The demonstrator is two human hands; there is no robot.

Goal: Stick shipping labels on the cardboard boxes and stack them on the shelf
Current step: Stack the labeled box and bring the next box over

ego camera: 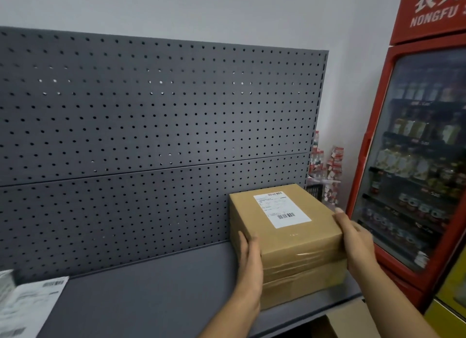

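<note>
A brown cardboard box [297,244] with a white shipping label [282,209] on its top sits on a second taped cardboard box [305,284], at the right end of the grey shelf [156,295]. My left hand [248,259] presses flat against the top box's left side. My right hand [353,239] grips its right side, thumb at the top corner. The lower box's left face is hidden behind my left forearm.
A grey pegboard panel [151,136] backs the shelf. Loose label sheets [27,307] lie at the shelf's left end. A red glass-door drinks fridge [416,161] stands close on the right. An open cardboard box [353,322] shows below the shelf edge.
</note>
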